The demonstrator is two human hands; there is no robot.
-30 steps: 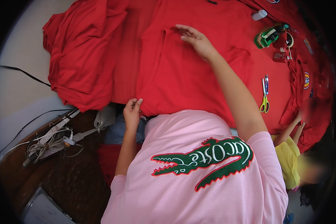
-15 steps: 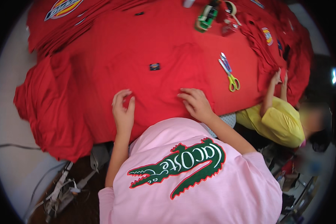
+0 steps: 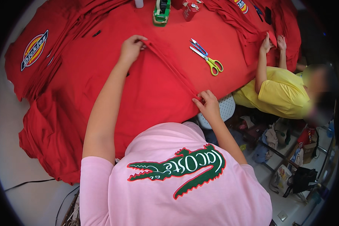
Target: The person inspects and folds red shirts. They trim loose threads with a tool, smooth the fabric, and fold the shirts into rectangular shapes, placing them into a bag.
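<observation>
A red T-shirt (image 3: 154, 92) lies spread out before me on the red-covered table. My left hand (image 3: 131, 49) reaches to the far end of the shirt's right edge, fingers closed on a fold of it. Nearer to me, my right hand (image 3: 209, 104) pinches the same edge at the table's front. Between the two hands the edge stands up slightly in a long straight fold. To the right of this fold are scissors (image 3: 214, 66) with yellow-green handles and small blue thread snips (image 3: 199, 47), both lying on the table.
A green tape dispenser (image 3: 162, 14) and a small red box (image 3: 191, 10) stand at the back. Red garments (image 3: 35, 51) with printed badges are piled at the left. At right, a co-worker in a yellow shirt (image 3: 284, 90) handles another red garment. A perforated stool (image 3: 224, 109) stands beside me.
My hands, open over the shirt's near part before, now grip its right edge. The left hand has gone far forward, the right one slightly rightward and nearer. The view has swung right.
</observation>
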